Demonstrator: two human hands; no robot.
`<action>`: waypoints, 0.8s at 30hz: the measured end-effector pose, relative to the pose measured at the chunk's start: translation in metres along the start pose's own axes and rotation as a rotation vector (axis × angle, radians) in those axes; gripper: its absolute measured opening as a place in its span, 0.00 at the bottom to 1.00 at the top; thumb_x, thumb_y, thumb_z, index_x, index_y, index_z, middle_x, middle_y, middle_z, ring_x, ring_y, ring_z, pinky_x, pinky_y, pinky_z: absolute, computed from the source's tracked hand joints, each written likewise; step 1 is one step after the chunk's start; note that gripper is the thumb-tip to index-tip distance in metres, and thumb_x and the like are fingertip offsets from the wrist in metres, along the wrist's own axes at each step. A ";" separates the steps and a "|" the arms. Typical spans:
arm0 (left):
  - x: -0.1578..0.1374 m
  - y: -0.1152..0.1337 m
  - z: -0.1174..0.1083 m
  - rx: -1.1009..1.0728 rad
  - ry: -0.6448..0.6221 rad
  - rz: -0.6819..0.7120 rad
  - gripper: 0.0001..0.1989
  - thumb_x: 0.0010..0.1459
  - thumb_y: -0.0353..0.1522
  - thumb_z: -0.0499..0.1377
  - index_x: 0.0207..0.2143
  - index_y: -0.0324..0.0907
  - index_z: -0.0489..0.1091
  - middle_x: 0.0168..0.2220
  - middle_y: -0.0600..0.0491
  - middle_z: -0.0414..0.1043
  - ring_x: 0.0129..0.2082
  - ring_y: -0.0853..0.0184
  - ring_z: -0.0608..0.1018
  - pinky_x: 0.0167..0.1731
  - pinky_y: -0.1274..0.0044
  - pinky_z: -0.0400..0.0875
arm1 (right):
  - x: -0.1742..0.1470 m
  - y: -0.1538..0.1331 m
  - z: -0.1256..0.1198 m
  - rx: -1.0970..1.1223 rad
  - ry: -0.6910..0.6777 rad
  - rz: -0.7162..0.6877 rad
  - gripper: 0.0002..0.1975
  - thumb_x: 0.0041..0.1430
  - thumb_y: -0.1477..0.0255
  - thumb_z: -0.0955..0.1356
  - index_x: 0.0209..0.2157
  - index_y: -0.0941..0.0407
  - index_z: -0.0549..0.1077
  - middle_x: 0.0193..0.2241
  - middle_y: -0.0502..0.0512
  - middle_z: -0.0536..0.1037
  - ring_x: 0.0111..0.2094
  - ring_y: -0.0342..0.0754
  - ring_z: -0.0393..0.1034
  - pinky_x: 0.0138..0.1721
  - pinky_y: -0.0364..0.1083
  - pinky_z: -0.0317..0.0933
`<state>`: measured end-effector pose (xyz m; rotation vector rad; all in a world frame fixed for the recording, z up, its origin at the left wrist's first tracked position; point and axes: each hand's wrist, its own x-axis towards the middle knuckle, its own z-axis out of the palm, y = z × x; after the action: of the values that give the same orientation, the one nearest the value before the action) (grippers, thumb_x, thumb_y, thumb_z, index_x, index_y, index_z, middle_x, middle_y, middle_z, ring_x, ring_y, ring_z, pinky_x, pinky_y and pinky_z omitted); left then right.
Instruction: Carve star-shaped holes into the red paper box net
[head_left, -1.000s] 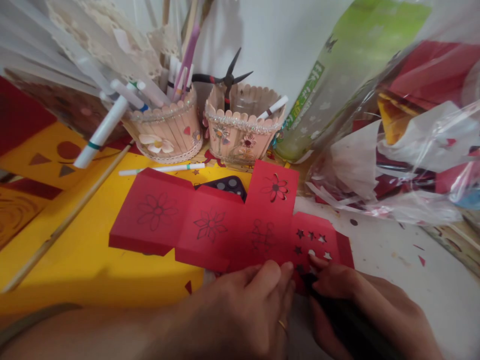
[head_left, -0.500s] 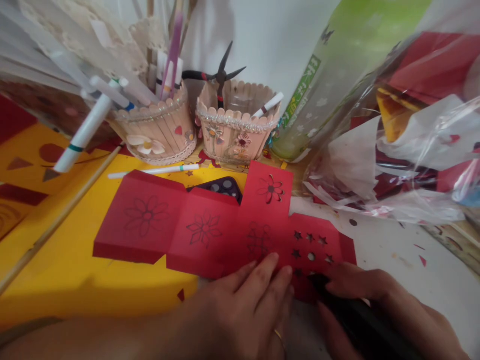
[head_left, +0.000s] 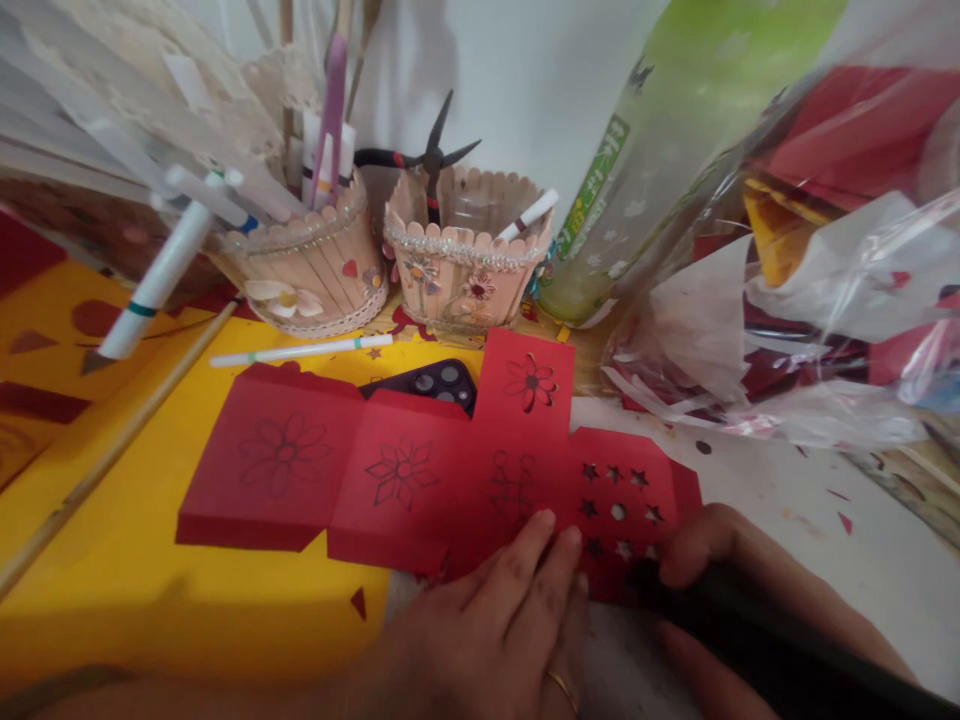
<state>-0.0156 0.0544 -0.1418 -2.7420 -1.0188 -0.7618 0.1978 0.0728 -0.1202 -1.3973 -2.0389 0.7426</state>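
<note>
A flat red paper box cut-out lies in front of me, its panels joined in a strip with one flap pointing up. Flowers are drawn on several panels, the upper flap has a cut-out flower, and the right panel has rows of star holes round a round hole. My left hand rests on the paper with its fingers stretched flat, holding nothing. In my right hand is a thick black tool, its narrow end at the lowest row of stars. I cannot make out its tip.
Behind the paper stand two stick-sided pots, with pliers in one. A phone lies partly under the cut-out, near a white pen. A green bag and a clear bag of scraps are at right; a wooden stick lies left.
The black tool has shifted a little to the right, uncovering a star hole in the lowest row. My left hand stays on the paper. The whole view has shifted slightly.
</note>
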 end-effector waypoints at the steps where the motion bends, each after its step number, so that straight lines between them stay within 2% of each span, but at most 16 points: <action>1: -0.001 0.003 0.000 0.017 -0.006 -0.005 0.16 0.63 0.24 0.46 0.44 0.36 0.72 0.49 0.48 0.72 0.48 0.64 0.76 0.30 0.84 0.75 | 0.002 0.000 -0.003 0.042 -0.047 0.012 0.05 0.53 0.74 0.62 0.30 0.49 0.62 0.15 0.43 0.71 0.12 0.43 0.65 0.11 0.38 0.61; 3: -0.005 0.011 0.000 0.051 -0.037 0.007 0.17 0.63 0.24 0.45 0.46 0.34 0.71 0.50 0.47 0.71 0.47 0.64 0.76 0.24 0.86 0.73 | 0.007 0.000 -0.010 0.082 -0.108 0.036 0.06 0.53 0.75 0.63 0.31 0.48 0.62 0.17 0.43 0.71 0.14 0.43 0.67 0.13 0.39 0.63; 8: -0.008 0.026 -0.010 0.081 -0.184 0.074 0.18 0.63 0.24 0.44 0.49 0.32 0.69 0.50 0.43 0.71 0.45 0.66 0.77 0.16 0.86 0.66 | 0.018 -0.002 -0.020 0.102 -0.068 0.077 0.03 0.53 0.69 0.65 0.29 0.50 0.63 0.20 0.44 0.69 0.20 0.44 0.65 0.19 0.41 0.61; 10: -0.001 0.023 -0.017 0.044 -0.204 0.096 0.17 0.62 0.24 0.45 0.47 0.33 0.70 0.49 0.46 0.73 0.45 0.66 0.77 0.20 0.85 0.68 | 0.018 -0.005 -0.019 0.133 -0.036 0.091 0.03 0.53 0.69 0.65 0.29 0.51 0.64 0.21 0.45 0.70 0.21 0.43 0.66 0.21 0.41 0.61; 12: 0.009 0.014 -0.024 -0.009 -0.167 0.132 0.17 0.63 0.26 0.44 0.44 0.35 0.71 0.45 0.47 0.75 0.41 0.68 0.78 0.29 0.82 0.72 | 0.017 -0.007 -0.016 0.123 -0.001 0.086 0.03 0.53 0.70 0.65 0.28 0.51 0.64 0.20 0.44 0.68 0.21 0.42 0.64 0.21 0.40 0.60; 13: 0.014 0.008 -0.025 -0.019 -0.170 0.180 0.17 0.64 0.28 0.44 0.44 0.35 0.71 0.45 0.48 0.75 0.42 0.67 0.78 0.34 0.80 0.73 | 0.015 -0.007 -0.013 0.111 0.004 0.066 0.03 0.53 0.70 0.65 0.28 0.51 0.63 0.20 0.43 0.68 0.20 0.41 0.63 0.20 0.39 0.59; 15: 0.021 -0.003 -0.026 0.063 -0.126 0.137 0.16 0.64 0.26 0.45 0.44 0.34 0.71 0.47 0.48 0.74 0.46 0.64 0.76 0.40 0.75 0.73 | 0.012 -0.006 -0.008 0.085 0.011 0.007 0.03 0.52 0.72 0.65 0.29 0.51 0.63 0.19 0.42 0.69 0.18 0.40 0.62 0.18 0.39 0.58; 19: 0.020 -0.011 -0.016 0.097 -0.198 0.127 0.15 0.65 0.29 0.46 0.48 0.40 0.69 0.52 0.52 0.71 0.49 0.64 0.74 0.41 0.71 0.72 | 0.008 -0.006 0.000 0.021 0.074 -0.086 0.05 0.51 0.74 0.64 0.29 0.51 0.63 0.16 0.41 0.69 0.13 0.39 0.63 0.14 0.38 0.57; 24: 0.014 -0.005 -0.009 0.113 -0.135 0.145 0.16 0.64 0.30 0.47 0.50 0.38 0.68 0.51 0.46 0.70 0.49 0.60 0.74 0.39 0.70 0.72 | 0.006 -0.012 0.005 -0.046 0.074 -0.077 0.05 0.49 0.74 0.64 0.29 0.51 0.62 0.14 0.41 0.68 0.11 0.39 0.61 0.13 0.38 0.56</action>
<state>-0.0134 0.0642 -0.1275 -2.7627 -0.8457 -0.4883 0.1847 0.0743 -0.1150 -1.3425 -2.0512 0.6060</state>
